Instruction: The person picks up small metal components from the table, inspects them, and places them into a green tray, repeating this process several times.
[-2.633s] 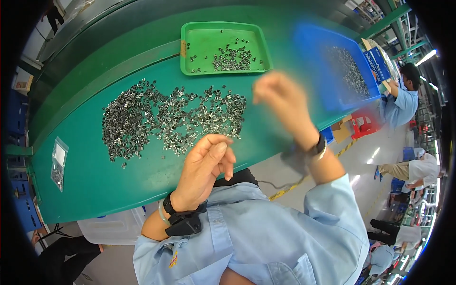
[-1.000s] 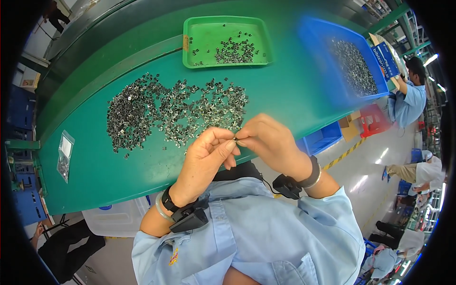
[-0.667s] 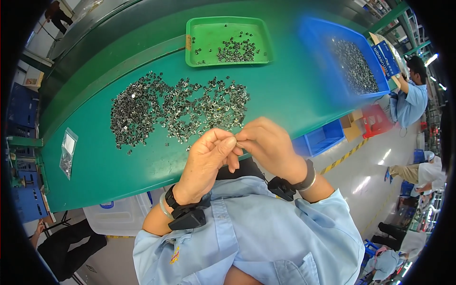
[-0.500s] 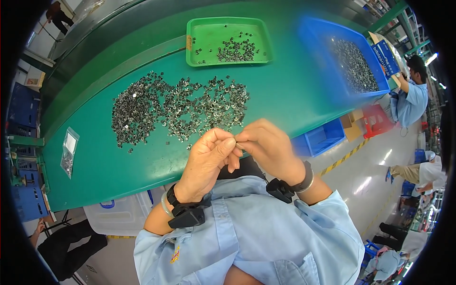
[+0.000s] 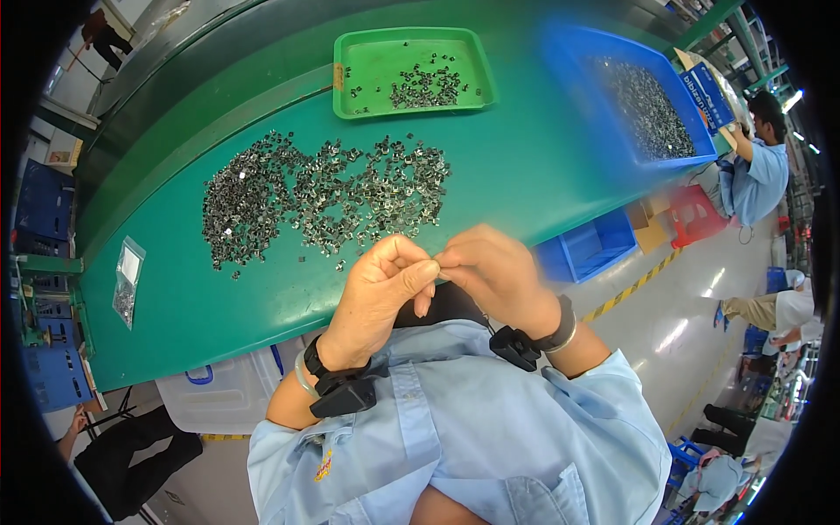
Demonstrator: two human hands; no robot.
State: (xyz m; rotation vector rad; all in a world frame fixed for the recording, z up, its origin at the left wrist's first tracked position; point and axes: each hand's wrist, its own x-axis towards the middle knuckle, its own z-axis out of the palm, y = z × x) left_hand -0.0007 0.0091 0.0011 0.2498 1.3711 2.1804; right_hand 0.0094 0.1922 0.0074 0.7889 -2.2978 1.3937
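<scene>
Your left hand (image 5: pixel 372 293) and right hand (image 5: pixel 499 273) meet in front of you, just past the near edge of the green smooth-topped table (image 5: pixel 516 166), thumb and fingertips drawn together in a pinch on each side. You may well have a piece between them, but your fingers hide that spot, so I cannot tell. The small dark-and-silvery metal-looking pieces (image 5: pixel 236 201) lie loose in clusters beyond your left hand; more sit in the shallow light-green plastic tray (image 5: pixel 376 66) and the deep blue plastic bin (image 5: pixel 582 87).

For work this fine, I'd keep your pinch light, steady one hand against the other, and turn your fingertips so you can see between them. Working over the table would be safer, since anything dropped here could miss it.

As for writing, the blue printed cardboard panel (image 5: pixel 704 94) beside the bin carries large white lettering. The clear plastic bag (image 5: pixel 128 282) has a white label, and your pale-blue shirt (image 5: pixel 490 420) a small coloured emblem; I can read neither.
</scene>
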